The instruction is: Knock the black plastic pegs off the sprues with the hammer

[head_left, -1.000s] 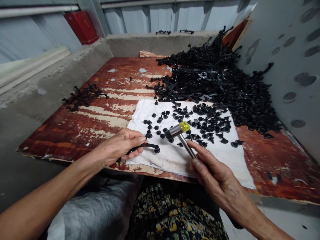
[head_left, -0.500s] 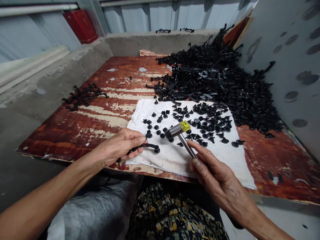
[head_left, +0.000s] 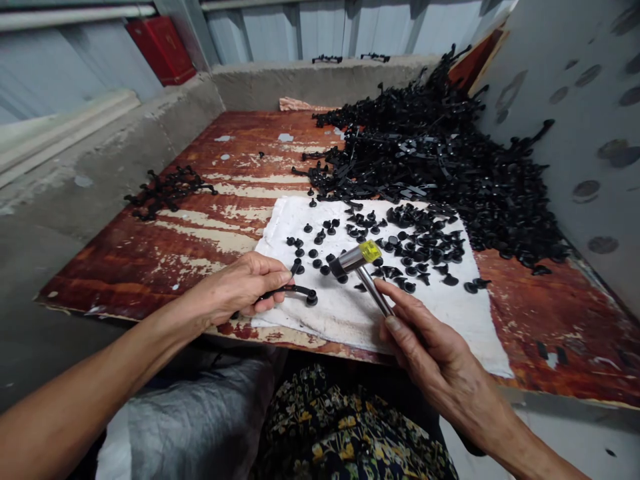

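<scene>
A: What's in the left hand point(head_left: 260, 283)?
B: A curved black bar point(head_left: 303, 291), pinched between thumb and fingers. Its round foot points right, over the near left part of the white cloth point(head_left: 350, 323). I can't tell whether the foot touches the cloth.
A: And the right hand point(head_left: 425, 333)?
B: It's wrapped around the handle of a small hammer point(head_left: 353, 259), thumb along the shaft. The metal head is tilted, its yellow face up and to the right, its dark face toward the bar but apart from it.
A: What's around them?
B: Small black knobs point(head_left: 424, 252) lie scattered on the cloth, thickest toward its far right. Beyond that, a big pile of black parts point(head_left: 425, 150) covers the far right of the counter point(head_left: 525, 310).
A: Anything on the left?
B: A smaller heap of black pieces point(head_left: 170, 193), near the counter's left edge. A red box point(head_left: 163, 52) stands on the ledge behind.
</scene>
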Available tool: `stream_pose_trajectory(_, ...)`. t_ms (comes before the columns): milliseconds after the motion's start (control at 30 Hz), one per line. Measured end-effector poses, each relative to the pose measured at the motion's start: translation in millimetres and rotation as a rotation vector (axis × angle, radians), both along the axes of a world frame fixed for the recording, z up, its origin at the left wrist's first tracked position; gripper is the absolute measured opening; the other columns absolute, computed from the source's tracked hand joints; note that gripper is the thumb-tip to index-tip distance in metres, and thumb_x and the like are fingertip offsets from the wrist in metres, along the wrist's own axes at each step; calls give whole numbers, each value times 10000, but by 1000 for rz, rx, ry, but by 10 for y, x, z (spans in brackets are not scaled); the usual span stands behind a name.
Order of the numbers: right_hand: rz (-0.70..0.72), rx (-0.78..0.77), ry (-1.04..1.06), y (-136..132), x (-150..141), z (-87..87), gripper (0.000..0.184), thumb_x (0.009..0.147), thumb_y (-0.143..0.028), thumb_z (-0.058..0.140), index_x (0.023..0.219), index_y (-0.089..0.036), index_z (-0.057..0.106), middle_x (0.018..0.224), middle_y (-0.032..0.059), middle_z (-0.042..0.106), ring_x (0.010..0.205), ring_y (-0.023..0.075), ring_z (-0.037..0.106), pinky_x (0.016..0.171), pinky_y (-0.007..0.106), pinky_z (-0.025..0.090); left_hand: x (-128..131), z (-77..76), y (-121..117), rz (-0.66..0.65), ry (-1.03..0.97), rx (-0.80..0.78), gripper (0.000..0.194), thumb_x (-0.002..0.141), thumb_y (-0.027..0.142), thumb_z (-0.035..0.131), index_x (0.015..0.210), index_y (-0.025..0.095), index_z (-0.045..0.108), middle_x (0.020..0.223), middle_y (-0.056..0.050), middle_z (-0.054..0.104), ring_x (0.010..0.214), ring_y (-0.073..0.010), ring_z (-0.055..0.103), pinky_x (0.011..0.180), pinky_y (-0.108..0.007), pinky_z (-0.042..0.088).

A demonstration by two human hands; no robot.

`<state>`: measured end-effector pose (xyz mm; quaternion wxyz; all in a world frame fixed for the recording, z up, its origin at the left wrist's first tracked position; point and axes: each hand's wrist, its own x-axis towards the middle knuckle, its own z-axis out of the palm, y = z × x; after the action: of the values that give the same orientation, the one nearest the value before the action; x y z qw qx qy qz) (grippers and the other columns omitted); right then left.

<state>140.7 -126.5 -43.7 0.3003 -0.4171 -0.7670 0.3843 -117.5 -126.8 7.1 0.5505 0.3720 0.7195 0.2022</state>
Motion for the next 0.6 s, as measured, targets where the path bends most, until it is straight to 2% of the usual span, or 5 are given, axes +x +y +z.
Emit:
stream_pose_trajectory(100,26,39,-25,3,15,-6,432,983,-256,416,1387,-151,527,1004,110,750,1085,197,682,968,370,531,46,60,19,14,27,-5,276,834,200,537,565,140,543,383,50,426,311,-32,307,323,-138,180)
stream_pose_trajectory(167,64,91,-49,18,13,4,422,976,-229,430,1376,-146,537,1223,137,698,1162,206,648,1002,372,507,56,76,33,9,54,3,308,838,182,535,532,145,524,367,48,416,302,-30,301,321,-139,177)
stream_pose_trajectory(233,108,167,-61,52,-21,36,424,967,-183,436,1377,-142,534,1328,138,636,1200,203,623,1020,359,493,40,63,44,4,77,8,334,843,192,540,512,150,513,341,51,388,288,-29,278,316,-143,159)
stream_pose_trajectory(433,213,390,-31,221,-258,211,499,912,-51,386,1396,-103,499,1277,172,661,1122,192,668,928,341,567,-84,-52,35,28,18,57,258,806,282,587,590,144,558,413,43,450,311,-32,310,321,-144,183)
stream_pose_trajectory(600,237,397,-81,260,-300,187,544,899,-27,381,1422,-149,470,1251,163,670,1085,205,676,914,384,571,-226,-95,-43,-5,-107,98,337,709,445,669,606,142,560,422,48,436,340,-28,301,328,-137,177)
